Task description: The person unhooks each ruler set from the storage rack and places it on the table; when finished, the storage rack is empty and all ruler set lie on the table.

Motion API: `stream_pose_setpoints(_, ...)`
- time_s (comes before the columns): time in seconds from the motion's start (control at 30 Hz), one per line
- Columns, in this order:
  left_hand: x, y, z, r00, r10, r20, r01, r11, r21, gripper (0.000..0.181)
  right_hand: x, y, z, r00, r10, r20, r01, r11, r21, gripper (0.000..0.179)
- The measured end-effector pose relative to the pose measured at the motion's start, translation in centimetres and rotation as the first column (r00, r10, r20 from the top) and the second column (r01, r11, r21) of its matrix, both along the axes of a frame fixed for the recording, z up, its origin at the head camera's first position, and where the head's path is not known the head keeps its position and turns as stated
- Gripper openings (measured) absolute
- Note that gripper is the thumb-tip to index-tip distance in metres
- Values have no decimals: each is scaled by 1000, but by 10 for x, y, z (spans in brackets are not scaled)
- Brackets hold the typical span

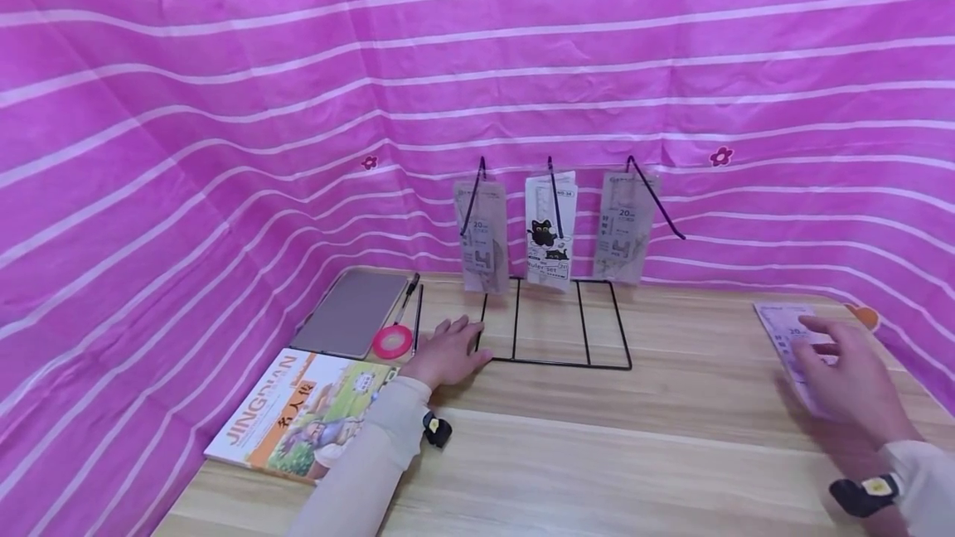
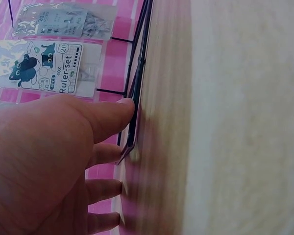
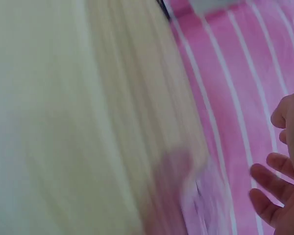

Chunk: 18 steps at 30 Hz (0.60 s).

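My left hand (image 1: 448, 352) rests at the front left corner of a black wire display rack (image 1: 570, 365). In the left wrist view its thumb (image 2: 120, 111) touches the rack's bar and the other fingertips reach the tabletop beside the corner. Three ruler-set packets hang on the rack's hooks: a grey left packet (image 1: 485, 247), a white middle packet (image 1: 550, 259) with black cats, and a grey right packet (image 1: 622, 226). At the far right, my right hand (image 1: 858, 379) hovers over a purple ruler-set packet (image 1: 783, 326) lying on the table, fingers loosely bent and holding nothing.
On the left lie a grey tablet-like slab (image 1: 351, 313), a pink tape roll (image 1: 391, 341), a black pen (image 1: 406, 301), a dark pencil (image 1: 417, 321) and a picture-covered book (image 1: 298, 413). Pink striped cloth (image 1: 522, 40) walls the wooden table (image 1: 597, 471) at the back and sides.
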<state>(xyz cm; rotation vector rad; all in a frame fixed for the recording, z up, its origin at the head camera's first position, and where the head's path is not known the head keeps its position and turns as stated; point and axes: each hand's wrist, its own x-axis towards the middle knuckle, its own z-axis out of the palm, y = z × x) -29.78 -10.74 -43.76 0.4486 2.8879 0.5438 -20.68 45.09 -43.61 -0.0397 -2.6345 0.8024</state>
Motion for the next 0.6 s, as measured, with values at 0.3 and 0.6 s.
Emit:
stream_pose_setpoints(0.3, -1, 1, 0, 1000, -3, 0, 3, 1000, -2, 63, 1, -63, -6, 980, 167, -111, -183, 972, -145, 52)
stream_pose_setpoints(0.6, -1, 1, -1, 1000, -2, 6, 2, 1000, -12, 64, -39, -109, 6, 959, 280, 37, -272, 951, -146, 60)
